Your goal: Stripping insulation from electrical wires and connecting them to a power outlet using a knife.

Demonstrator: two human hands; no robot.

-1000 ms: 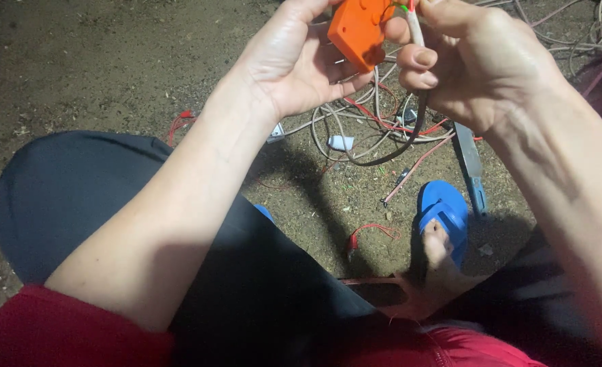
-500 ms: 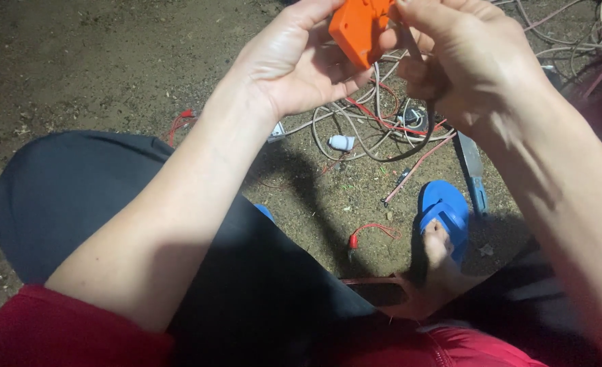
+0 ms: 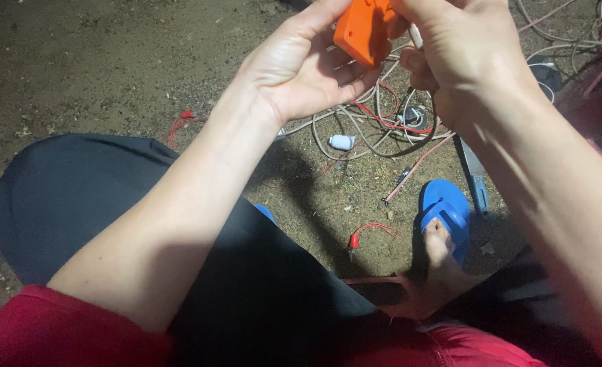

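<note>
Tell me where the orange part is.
The orange part is at the top centre of the head view, held between the left hand and right hand, above the tangled wires.

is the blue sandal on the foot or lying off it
On. The foot rests on the blue sandal, toes over its sole, on the dirt ground below the hands.

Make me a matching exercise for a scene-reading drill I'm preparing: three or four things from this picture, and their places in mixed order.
Things:
1. orange plastic part
2. blue sandal
3. tangle of wires
4. small red clip lead

Places:
A. on the person's foot
B. on the ground under the raised hands
C. held between left hand and right hand
D. on the dirt between the knees

Pairs: 1-C, 2-A, 3-B, 4-D
</note>
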